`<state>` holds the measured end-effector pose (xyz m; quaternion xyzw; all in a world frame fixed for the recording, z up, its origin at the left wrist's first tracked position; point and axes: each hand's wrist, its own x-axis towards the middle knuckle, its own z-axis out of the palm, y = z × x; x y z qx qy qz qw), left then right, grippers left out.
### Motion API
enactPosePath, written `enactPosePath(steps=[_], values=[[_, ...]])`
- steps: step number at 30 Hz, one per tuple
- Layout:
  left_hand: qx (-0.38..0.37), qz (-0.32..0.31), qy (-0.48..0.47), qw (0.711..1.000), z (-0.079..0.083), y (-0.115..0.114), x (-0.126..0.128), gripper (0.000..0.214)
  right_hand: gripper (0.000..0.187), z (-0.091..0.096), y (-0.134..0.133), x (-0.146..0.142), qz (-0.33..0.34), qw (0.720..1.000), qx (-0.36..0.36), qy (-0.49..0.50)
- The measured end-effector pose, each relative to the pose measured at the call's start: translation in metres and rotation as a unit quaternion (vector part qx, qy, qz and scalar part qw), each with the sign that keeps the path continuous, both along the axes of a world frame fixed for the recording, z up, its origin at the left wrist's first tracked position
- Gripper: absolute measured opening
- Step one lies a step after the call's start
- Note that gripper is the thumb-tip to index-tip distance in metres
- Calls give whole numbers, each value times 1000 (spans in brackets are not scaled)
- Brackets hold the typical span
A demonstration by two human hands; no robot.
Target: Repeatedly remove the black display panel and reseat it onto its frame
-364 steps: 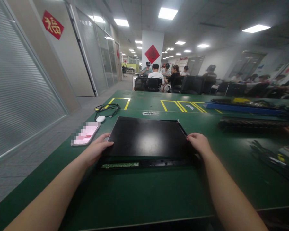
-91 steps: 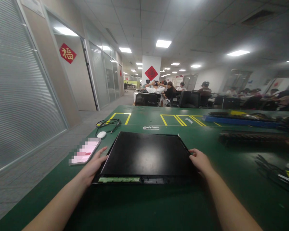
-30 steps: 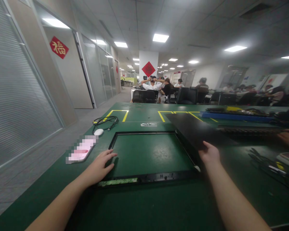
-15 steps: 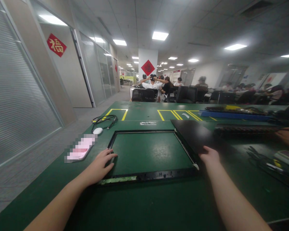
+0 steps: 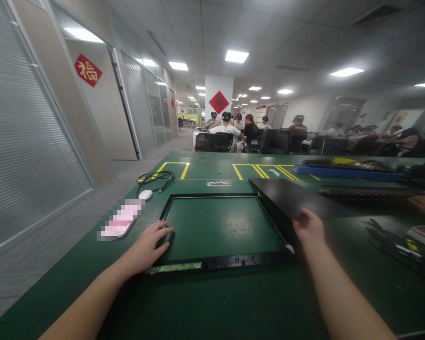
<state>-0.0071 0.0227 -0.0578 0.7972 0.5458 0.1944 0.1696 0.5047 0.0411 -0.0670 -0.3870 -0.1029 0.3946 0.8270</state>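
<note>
Right now the green table (image 5: 212, 307) stretches out ahead of me, and on it lies the black frame (image 5: 219, 261), an empty rectangle with the green surface showing through its middle. Judging from that, the separating looks done: the black panel (image 5: 290, 200) is out of the frame and off to the right side, its near edge raised a little in my grip and its far part low over the table. Setting it down flat somewhere clear seems to be what is left.

My right hand (image 5: 309, 228) reaches forward with the arm nearly straight, fingers curled around the panel's near edge, thumb on top, holding it firmly. My left hand (image 5: 147, 247) lies palm down on the near left corner of the frame, fingers spread and loose, pressing rather than gripping, so it has hold of nothing.

Further left sits a phone (image 5: 120, 225) near the table edge, well apart from the frame, with a small white mouse (image 5: 145, 194) and a coiled black cable (image 5: 156, 178) beyond it.
</note>
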Motion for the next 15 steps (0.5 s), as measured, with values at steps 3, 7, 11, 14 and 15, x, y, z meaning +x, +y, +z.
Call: enactPosePath(steps=[3,7,11,14,15], values=[[-7,3,-11,1000,4,-1,2,54,16,12,-5,-14,-4,1000,-16,26],[-3,20,-86,996,12,-3,3,56,16,25,-16,-25,27,1000,10,-12],[-42,83,-257,962,20,-4,7,61,14,34,-26,-27,56,998,29,-4],[-128,103,-456,874,26,-6,10,59,18,35,-28,-26,73,997,30,-2],[-157,99,-520,834,29,-8,11,56,18,35,-28,-25,80,996,27,-8]])
